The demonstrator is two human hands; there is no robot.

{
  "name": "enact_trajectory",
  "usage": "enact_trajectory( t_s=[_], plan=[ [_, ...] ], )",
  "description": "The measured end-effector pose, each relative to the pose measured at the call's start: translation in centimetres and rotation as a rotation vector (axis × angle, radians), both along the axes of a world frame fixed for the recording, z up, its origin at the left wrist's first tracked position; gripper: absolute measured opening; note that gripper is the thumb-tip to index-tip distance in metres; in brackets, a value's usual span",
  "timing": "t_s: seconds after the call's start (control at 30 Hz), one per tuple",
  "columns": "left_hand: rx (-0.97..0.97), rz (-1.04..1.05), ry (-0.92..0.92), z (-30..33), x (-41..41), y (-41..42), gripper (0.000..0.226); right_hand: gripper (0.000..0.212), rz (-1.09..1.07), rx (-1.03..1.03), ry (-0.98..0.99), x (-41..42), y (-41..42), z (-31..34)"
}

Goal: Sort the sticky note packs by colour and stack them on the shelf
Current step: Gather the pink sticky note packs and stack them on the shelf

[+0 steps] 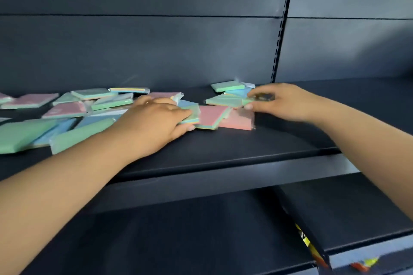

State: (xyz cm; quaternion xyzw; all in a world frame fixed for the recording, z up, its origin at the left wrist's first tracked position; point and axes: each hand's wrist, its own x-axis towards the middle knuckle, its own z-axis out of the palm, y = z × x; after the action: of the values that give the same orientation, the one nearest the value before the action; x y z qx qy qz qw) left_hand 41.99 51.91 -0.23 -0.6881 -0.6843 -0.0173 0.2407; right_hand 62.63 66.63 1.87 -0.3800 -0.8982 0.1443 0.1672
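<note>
Several wrapped sticky note packs in green, pink and blue lie scattered on the dark shelf [223, 147]. My left hand [156, 118] grips a green-topped pack [191, 114] at the shelf's middle, fingers over its top and thumb under its edge. Beside it lie two pink packs [212, 114] [237, 121]. My right hand [283, 101] pinches the corner of a green pack [225, 100] that lies on top of the pink ones. Behind it sit a blue pack [237, 92] and another green pack [228, 86]. The image is blurred around both hands.
More packs lie heaped at the left: large green packs [20, 135], pink packs [64, 110], a striped-edge pack [129, 90]. A slotted upright [281, 29] divides the dark back wall. A lower shelf [201, 241] shows below, with yellow and red packaging [306, 241] in a gap.
</note>
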Motion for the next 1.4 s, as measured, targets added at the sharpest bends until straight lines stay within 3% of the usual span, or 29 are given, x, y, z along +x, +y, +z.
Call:
enact_trajectory(
  t_s=[0.13, 0.3, 0.4, 0.5, 0.7, 0.87, 0.97, 1.03, 1.27, 1.4],
  plan=[
    [0.022, 0.029, -0.029, -0.3, -0.3, -0.4, 0.081, 0.046, 0.048, 0.028, 0.007, -2.6, 2.9, 1.3],
    [-0.067, 0.164, -0.084, 0.5, 0.5, -0.7, 0.125, 0.043, 0.106, -0.023, -0.079, -6.6, 6.5, 0.1],
    [-0.056, 0.209, -0.053, 1.0, 1.5, -0.2, 0.102, 0.033, 0.174, -0.018, -0.162, -7.2, 7.5, -1.0],
    [-0.048, 0.271, -0.128, 1.1, 3.5, 0.9, 0.066, 0.041, 0.198, -0.069, -0.169, -6.9, 7.5, -1.2],
    [-0.201, 0.106, -0.294, 1.1, 6.6, 2.9, 0.047, 0.043, 0.371, -0.246, 0.076, -5.2, 6.7, 0.1],
    [-0.196, 0.15, -0.203, 1.0, 6.2, 2.4, 0.05, 0.051, 0.409, -0.264, -0.137, -3.1, 6.4, -0.4],
    [-0.148, 0.182, -0.148, 0.9, 5.5, 2.1, 0.086, 0.053, 0.336, -0.163, -0.168, -2.4, 6.6, -0.4],
    [-0.127, 0.198, -0.121, 0.8, 5.4, 2.2, 0.094, 0.053, 0.29, -0.104, -0.201, -2.0, 6.7, -0.4],
    [-0.163, 0.124, -0.148, 0.3, 7.7, 3.3, 0.101, 0.057, 0.226, -0.041, -0.234, -1.1, 6.5, -0.7],
    [-0.175, 0.06, -0.204, 0.0, 8.6, 2.5, 0.094, 0.05, 0.296, -0.107, -0.091, 0.0, 6.0, -0.7]
  ],
)
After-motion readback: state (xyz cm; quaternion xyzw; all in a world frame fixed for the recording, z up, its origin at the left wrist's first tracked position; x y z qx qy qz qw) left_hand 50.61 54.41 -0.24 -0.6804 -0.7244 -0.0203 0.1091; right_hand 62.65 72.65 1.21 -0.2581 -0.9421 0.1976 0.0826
